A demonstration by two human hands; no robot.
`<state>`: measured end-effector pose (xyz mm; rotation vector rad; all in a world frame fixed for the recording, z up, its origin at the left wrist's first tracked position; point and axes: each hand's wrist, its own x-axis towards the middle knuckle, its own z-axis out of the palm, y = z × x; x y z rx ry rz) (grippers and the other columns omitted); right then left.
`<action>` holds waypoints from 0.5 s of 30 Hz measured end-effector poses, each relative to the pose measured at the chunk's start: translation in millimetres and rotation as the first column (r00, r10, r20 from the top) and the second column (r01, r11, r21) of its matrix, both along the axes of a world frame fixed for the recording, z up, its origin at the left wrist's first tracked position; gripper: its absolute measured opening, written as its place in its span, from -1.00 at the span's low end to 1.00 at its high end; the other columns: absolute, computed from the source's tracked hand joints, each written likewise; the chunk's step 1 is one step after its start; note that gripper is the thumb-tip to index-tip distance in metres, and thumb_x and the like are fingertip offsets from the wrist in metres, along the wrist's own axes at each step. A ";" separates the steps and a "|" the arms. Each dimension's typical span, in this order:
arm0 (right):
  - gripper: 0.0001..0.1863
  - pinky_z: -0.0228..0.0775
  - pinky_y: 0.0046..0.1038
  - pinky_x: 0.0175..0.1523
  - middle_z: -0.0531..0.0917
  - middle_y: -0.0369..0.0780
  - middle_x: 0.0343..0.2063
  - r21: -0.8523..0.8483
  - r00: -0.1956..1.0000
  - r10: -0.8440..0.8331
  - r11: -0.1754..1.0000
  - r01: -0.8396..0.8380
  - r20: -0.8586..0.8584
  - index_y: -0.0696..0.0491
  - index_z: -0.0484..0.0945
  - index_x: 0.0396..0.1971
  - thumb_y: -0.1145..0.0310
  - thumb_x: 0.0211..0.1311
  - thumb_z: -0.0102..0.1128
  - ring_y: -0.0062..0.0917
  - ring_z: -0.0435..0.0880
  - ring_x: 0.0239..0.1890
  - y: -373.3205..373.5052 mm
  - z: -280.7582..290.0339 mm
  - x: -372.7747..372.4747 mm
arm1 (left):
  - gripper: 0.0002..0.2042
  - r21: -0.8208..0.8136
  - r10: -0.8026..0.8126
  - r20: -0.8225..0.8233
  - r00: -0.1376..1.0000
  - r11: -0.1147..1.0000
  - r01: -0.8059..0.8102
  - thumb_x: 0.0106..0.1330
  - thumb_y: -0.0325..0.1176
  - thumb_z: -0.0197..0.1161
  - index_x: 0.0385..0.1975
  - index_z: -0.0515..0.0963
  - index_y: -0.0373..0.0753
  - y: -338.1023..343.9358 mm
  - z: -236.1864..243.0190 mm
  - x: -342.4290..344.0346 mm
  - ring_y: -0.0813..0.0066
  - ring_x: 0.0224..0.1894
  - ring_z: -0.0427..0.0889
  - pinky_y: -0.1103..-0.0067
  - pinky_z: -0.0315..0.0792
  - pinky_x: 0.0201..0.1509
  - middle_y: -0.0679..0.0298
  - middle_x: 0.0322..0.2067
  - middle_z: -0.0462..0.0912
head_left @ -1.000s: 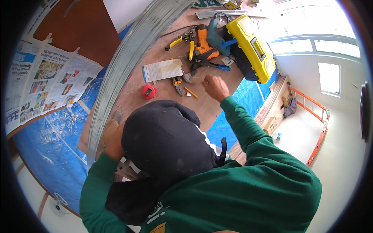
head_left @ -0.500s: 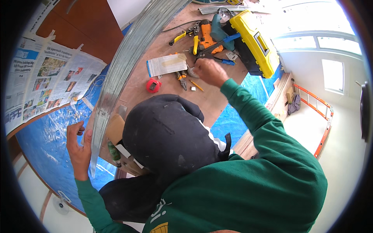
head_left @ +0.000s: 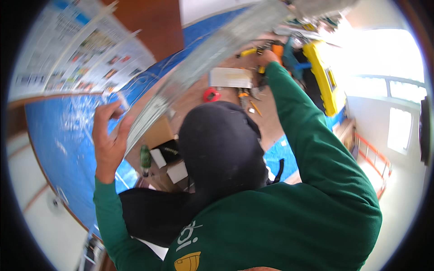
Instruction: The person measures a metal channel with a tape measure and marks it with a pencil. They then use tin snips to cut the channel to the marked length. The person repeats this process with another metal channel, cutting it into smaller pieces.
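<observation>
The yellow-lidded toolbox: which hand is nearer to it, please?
Right. The right hand is a little left of the toolbox; the left hand is much farther left, near the metal strips.

Left grip (head_left: 108,143) half-spread; right grip (head_left: 268,57) outstretched, perhaps curled.

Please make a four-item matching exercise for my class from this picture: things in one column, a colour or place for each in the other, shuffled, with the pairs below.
Things:
1. Tape measure
2. Left hand
3. Toolbox lid
4. Bottle

Colours or places:
A. Yellow
B. Green
C. Red
D. Beside the metal strips

Pairs: 1-C, 2-D, 3-A, 4-B
</observation>
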<state>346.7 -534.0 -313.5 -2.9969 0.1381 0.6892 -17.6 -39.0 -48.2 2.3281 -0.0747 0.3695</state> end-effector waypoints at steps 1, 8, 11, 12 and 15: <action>-0.49 0.68 -0.18 0.27 0.85 -0.02 0.06 0.013 0.998 0.062 0.998 -0.062 0.001 0.15 0.84 0.04 -0.01 0.40 0.39 -0.13 0.83 0.17 -5.6 2.4 -1.1 | -0.65 -0.010 0.009 0.022 1.000 1.000 -0.009 0.46 -0.45 0.49 0.20 0.63 -0.27 -1.8 5.2 -1.8 0.30 -0.12 0.65 0.40 0.58 0.03 0.15 -0.12 0.67; -0.57 0.54 -0.32 -0.14 0.60 -0.35 -0.27 0.860 0.879 -0.350 0.277 0.429 -0.325 -0.02 0.61 0.16 0.48 0.27 0.35 -0.57 0.59 -0.26 -15.8 115.7 -159.6 | -0.82 -0.400 -0.151 -0.169 0.974 0.914 0.072 0.51 -0.35 0.47 -0.01 0.72 -0.25 -39.1 26.2 -11.6 0.38 -0.23 0.68 0.47 0.59 -0.03 0.23 -0.23 0.69; -0.44 0.55 -0.41 -0.13 0.58 -0.36 -0.27 0.807 0.798 -0.137 -0.182 0.562 -0.587 0.09 0.49 0.33 0.59 0.30 0.20 -0.64 0.57 -0.31 -6.3 158.8 -241.9 | -0.73 -0.398 -0.185 -0.209 0.960 0.913 0.089 0.50 -0.29 0.49 0.07 0.69 -0.25 -37.0 14.8 -5.9 0.40 -0.14 0.68 0.45 0.59 0.02 0.23 -0.18 0.68; -0.43 0.56 -0.44 -0.12 0.57 -0.37 -0.28 0.752 0.741 -0.137 -0.179 0.635 -0.658 0.16 0.48 0.35 0.59 0.30 0.18 -0.66 0.57 -0.32 -5.8 169.1 -256.7 | -0.67 -0.392 -0.154 -0.221 0.963 0.918 0.056 0.49 -0.25 0.51 0.12 0.67 -0.25 -27.9 7.5 -1.4 0.40 -0.09 0.67 0.44 0.58 0.06 0.21 -0.14 0.67; -0.39 0.63 -0.43 0.04 0.72 -0.23 -0.11 0.599 0.594 -0.148 0.010 0.801 -0.791 0.38 0.46 0.37 0.62 0.28 0.14 -0.55 0.74 -0.18 -6.8 180.0 -280.3 | -0.43 -0.210 -0.055 -0.290 0.955 0.978 -0.008 0.41 -0.11 0.57 0.29 0.55 -0.24 4.8 -19.9 1.0 0.28 0.08 0.65 0.35 0.57 0.20 0.12 0.03 0.61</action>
